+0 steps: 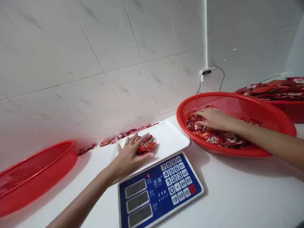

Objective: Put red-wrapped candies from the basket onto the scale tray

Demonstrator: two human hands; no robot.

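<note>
My left hand (130, 155) lies over a few small red packets (147, 146) on the white weighing tray (169, 134) of a digital scale. Its fingers are spread, and some of the packets are hidden beneath them. The scale's blue panel (163, 177) has number keys and three grey displays, whose figures I cannot read clearly. To the right, my right hand (211, 117) reaches into a round red mesh basket (239, 98) and rests on a heap of red packets (220, 137). Its fingers are stretched out and apart, with the tips partly among the packets.
Another red basket (35, 177) stands at the left edge. A row of red packets (121, 136) lies along the tiled wall (133, 69). Behind the right basket is a red container heaped with packets (277, 90). A power strip (207, 72) with cables hangs on the wall.
</note>
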